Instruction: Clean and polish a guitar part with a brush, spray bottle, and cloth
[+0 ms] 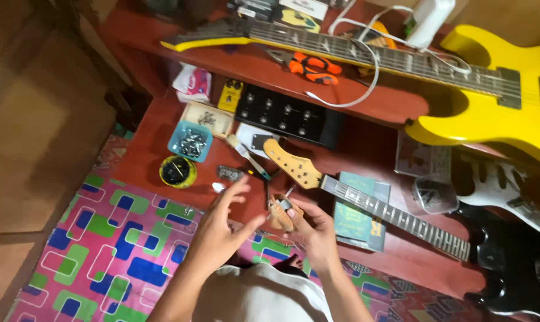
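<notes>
My right hand (314, 232) grips a small tan wooden-looking tool with a metal tip (280, 211), its long axis toward twelve o'clock. My left hand (222, 229) is open at nine o'clock from it, fingers spread, almost touching.

one guitar (490, 89) lies on the shelf (270, 74), another guitar (401, 220) below it.

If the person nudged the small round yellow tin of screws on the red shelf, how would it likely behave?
The round yellow tin sits low and wide, so it would probably slide rather than tip. It looks full of dark hardware, so likely heavy for its size. It has no lid, so a sharp push might spill contents. The left hand hovers nearest it.
</notes>
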